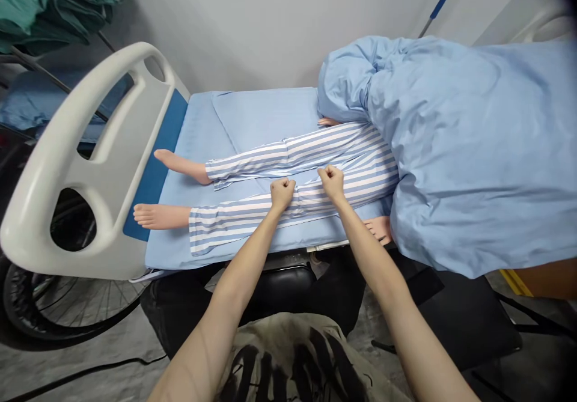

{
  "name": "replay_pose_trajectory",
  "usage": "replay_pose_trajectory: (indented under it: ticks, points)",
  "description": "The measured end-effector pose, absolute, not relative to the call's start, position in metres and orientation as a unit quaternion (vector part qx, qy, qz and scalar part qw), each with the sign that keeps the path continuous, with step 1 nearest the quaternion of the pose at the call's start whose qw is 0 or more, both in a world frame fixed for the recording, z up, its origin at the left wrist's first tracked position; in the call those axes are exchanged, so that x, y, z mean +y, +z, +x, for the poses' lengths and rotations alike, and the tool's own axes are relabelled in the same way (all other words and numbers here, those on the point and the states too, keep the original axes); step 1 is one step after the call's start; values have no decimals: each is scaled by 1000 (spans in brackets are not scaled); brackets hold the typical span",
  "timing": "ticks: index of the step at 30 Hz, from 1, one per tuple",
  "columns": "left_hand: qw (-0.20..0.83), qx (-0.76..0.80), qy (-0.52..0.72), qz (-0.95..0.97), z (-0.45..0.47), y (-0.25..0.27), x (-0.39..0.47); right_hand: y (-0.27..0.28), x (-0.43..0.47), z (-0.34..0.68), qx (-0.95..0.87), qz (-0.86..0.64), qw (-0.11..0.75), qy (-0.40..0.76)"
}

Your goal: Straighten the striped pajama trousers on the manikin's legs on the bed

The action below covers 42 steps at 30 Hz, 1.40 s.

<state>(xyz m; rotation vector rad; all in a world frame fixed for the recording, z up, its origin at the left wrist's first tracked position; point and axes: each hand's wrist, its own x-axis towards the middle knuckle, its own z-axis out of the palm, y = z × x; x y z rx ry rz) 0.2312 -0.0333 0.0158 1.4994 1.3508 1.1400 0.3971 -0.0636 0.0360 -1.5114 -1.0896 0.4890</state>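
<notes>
My left hand (282,193) is closed in a fist at the knee of the near leg of blue-and-white striped trousers (229,217). Further up the same leg, my right hand (332,182) makes a fist too, a short way right of the left one. Nothing shows inside either fist; whether they press on the cloth or hover just over it I cannot tell. A lying figure that looks like a mannequin wears the trousers, its bare near foot (162,216) and far foot (183,166) pointing left. A light blue quilt (478,149) covers its upper body.
The figure lies on a blue-sheeted bed (261,104) against a grey wall. A cream footboard (108,191) stands at the left, with a wheelchair wheel (67,312) below it. Green cloth (63,5) hangs upper left. A black chair (469,324) is at lower right.
</notes>
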Motion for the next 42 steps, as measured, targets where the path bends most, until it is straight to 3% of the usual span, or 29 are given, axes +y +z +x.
replay_pose_trajectory:
  ticks: [5,11,26,30,36,42]
  points:
    - [392,534,438,608,229,11,-34,44,-60,461,-455,-678,564,125]
    - [392,524,433,620,231,8,-35,26,-65,477,-457,-765,450,66]
    - [373,521,416,645,198,24,-72,17,-66,477,-462,-767,443,36]
    - [336,487,383,709,156,34,-94,17,-65,477,-455,-757,466,51]
    - [317,498,479,650,72,68,-76,28,-70,470,-412,-754,507,64]
    - [309,534,513,596,10,74,-48,38,-65,371,-391,-717,572,75]
